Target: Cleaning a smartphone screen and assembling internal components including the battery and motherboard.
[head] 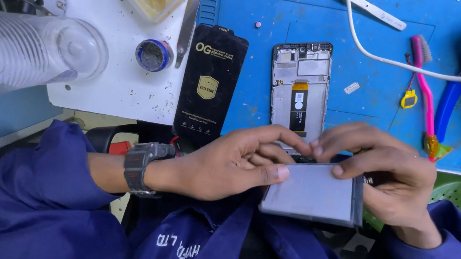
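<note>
Over the lap, just off the near edge of the bench (130,95): both hands hold a flat grey battery pack (313,194). Left hand (232,161) pinches its left edge, thumb on top; right hand (387,173) grips the right edge, fingers curled over the top (wrist watch (139,166) on the left). Beyond the hands, an opened phone frame (300,85) lies on the blue mat (376,71), beside a black screen-protector box (211,84).
</note>
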